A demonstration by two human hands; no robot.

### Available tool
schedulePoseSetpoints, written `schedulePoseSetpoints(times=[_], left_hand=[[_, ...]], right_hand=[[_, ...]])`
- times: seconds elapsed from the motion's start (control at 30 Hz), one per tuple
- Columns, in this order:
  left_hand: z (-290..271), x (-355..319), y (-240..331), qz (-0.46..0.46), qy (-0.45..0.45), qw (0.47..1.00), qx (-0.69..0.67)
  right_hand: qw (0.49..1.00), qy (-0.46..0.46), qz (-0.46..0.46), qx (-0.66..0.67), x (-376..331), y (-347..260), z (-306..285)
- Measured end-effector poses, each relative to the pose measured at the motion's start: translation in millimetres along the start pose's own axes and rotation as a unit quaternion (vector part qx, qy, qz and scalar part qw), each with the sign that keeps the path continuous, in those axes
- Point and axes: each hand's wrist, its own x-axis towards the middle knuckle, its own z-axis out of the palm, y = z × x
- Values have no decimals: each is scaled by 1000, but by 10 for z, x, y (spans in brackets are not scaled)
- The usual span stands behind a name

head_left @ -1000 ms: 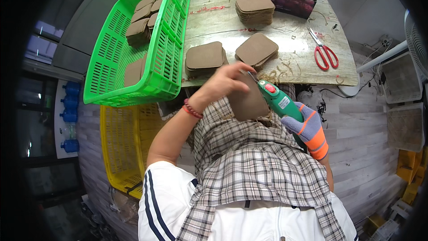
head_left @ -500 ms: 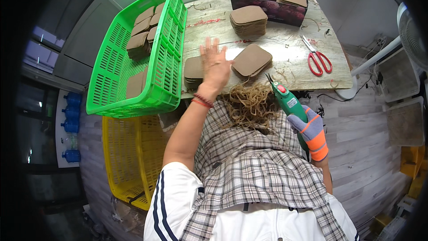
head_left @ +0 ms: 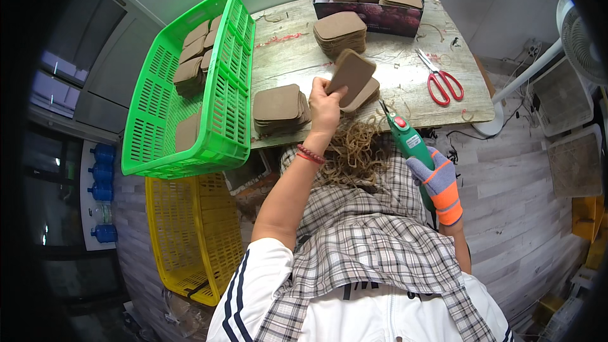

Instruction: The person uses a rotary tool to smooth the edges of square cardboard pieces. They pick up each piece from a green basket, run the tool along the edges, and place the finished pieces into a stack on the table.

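Probably light and stiffish, the flat brown round-cornered pad (head_left: 353,75) suits an edge hold: the bare left hand (head_left: 325,107) pinches its near-left corner above the pale wood-grain counter (head_left: 282,60); the gloved right hand (head_left: 438,183) wraps a green handheld tool (head_left: 409,142).

Brightly lit at centre, with white glare on the tabletop (head_left: 285,63). Fades to black at both sides. Curves straight edges toward the rim.

The cards (head_left: 353,73) are brown, the power tool (head_left: 410,142) green, the apron (head_left: 373,250) black-and-white plaid.
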Motion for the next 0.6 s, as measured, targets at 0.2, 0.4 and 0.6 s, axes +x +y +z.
schedulePoseSetpoints(times=[0.2,0.4,0.6], left_hand=[[249,-209,145,-68,-12,871,-486],[432,-315,188,-122,-3,794,-596],[534,-382,161,-140,-13,777,-613]], right_hand=[[1000,16,-5,18,-17,-103,32],[999,11,-10,44,-29,-176,58],[998,12,-5,60,-34,-215,63]])
